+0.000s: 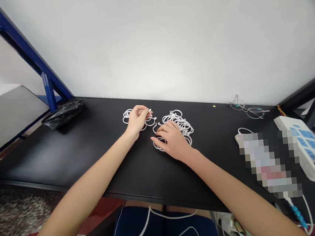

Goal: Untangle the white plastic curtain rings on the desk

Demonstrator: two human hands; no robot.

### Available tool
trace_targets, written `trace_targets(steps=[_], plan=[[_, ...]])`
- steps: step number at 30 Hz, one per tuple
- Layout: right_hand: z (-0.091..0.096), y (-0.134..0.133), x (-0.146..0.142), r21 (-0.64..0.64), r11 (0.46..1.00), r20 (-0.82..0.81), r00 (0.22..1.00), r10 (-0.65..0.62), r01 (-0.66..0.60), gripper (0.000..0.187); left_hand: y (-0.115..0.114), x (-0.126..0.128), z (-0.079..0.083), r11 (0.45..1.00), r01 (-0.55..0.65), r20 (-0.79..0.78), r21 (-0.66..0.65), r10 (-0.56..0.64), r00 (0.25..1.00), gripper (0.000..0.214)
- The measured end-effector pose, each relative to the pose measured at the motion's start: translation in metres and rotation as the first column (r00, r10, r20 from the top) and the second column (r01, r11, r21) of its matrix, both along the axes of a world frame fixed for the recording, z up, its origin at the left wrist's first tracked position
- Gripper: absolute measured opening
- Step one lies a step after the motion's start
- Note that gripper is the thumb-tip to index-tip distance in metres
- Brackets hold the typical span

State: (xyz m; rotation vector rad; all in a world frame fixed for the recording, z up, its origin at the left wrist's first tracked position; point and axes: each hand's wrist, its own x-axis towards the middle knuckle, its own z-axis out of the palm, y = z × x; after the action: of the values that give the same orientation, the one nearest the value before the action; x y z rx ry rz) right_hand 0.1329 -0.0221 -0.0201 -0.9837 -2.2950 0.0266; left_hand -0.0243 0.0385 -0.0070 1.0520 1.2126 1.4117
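Note:
My left hand (138, 120) is closed around a white plastic curtain ring (150, 121), with thumb and fingers pinched near its ball end. More white rings (126, 115) lie behind and beside that hand, partly hidden by it. To its right, a tangled pile of similar rings (185, 126) rests on the black tabletop. My right hand (172, 139) lies over the near left side of this pile, palm down, its thumb and fingers apart. A single open ring (155, 128) is right by its fingertips. Beneath the palm another ring is mostly covered.
The black table (118, 170) meets a white wall. A crumpled black plastic bag (64, 114) sits at the far left. On the right are eyeglasses (246, 110), a blurred phone (264, 163) on a cable, and a white power strip (302, 145). Blue metal framing (25, 45) rises at left.

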Motion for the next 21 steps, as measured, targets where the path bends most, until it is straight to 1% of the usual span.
trace_targets(steps=[2, 3, 4, 5, 7, 8, 9, 10, 11, 13, 15, 21], plan=[[-0.001, 0.001, 0.0, 0.002, 1.0, -0.024, 1.0, -0.013, 0.013, 0.026, 0.002, -0.003, -0.004, 0.998, 0.009, -0.102, 0.06, -0.003, 0.995, 0.007], [-0.002, 0.001, 0.0, -0.003, 1.0, -0.027, 0.999, -0.017, 0.017, 0.025, 0.002, -0.005, -0.005, 0.994, 0.021, -0.192, 0.107, 0.0, 0.981, 0.007], [-0.002, 0.001, 0.0, -0.01, 1.0, -0.026, 1.0, -0.018, 0.018, 0.025, 0.002, -0.006, -0.006, 0.987, 0.037, -0.31, 0.158, 0.014, 0.951, 0.006], [-0.003, 0.001, 0.001, -0.02, 1.0, -0.022, 1.0, -0.019, 0.019, 0.025, 0.001, -0.008, -0.006, 0.976, 0.059, -0.444, 0.209, 0.04, 0.895, 0.005], [-0.004, 0.0, 0.001, -0.04, 0.999, -0.013, 1.0, -0.021, 0.02, 0.024, -0.002, -0.011, -0.006, 0.955, 0.106, -0.682, 0.277, 0.118, 0.721, 0.004], [-0.004, 0.0, 0.001, -0.049, 0.999, -0.007, 1.0, -0.021, 0.02, 0.024, -0.003, -0.012, -0.006, 0.949, 0.123, -0.762, 0.289, 0.15, 0.63, 0.004], [-0.004, 0.0, 0.001, -0.058, 0.998, 0.0, 1.0, -0.02, 0.02, 0.023, -0.004, -0.013, -0.006, 0.949, 0.135, -0.816, 0.285, 0.167, 0.553, 0.006], [-0.004, 0.0, 0.001, -0.064, 0.998, 0.009, 1.0, -0.019, 0.019, 0.024, -0.005, -0.014, -0.006, 0.952, 0.141, -0.851, 0.27, 0.168, 0.498, 0.007], [-0.004, 0.0, 0.001, -0.066, 0.998, 0.017, 1.0, -0.017, 0.018, 0.024, -0.005, -0.014, -0.007, 0.957, 0.146, -0.874, 0.251, 0.159, 0.46, 0.008], [-0.004, 0.0, 0.001, -0.06, 0.998, 0.029, 1.0, -0.013, 0.015, 0.025, -0.004, -0.015, -0.008, 0.964, 0.154, -0.899, 0.216, 0.135, 0.416, 0.01], [-0.003, 0.0, 0.001, -0.052, 0.999, 0.037, 0.999, -0.012, 0.014, 0.026, -0.003, -0.015, -0.01, 0.966, 0.16, -0.912, 0.203, 0.128, 0.389, 0.01], [-0.001, -0.001, 0.001, -0.064, 0.998, 0.056, 0.998, -0.01, 0.014, 0.027, 0.002, -0.019, -0.014, 0.968, 0.155, -0.925, 0.2, 0.134, 0.356, 0.011]])
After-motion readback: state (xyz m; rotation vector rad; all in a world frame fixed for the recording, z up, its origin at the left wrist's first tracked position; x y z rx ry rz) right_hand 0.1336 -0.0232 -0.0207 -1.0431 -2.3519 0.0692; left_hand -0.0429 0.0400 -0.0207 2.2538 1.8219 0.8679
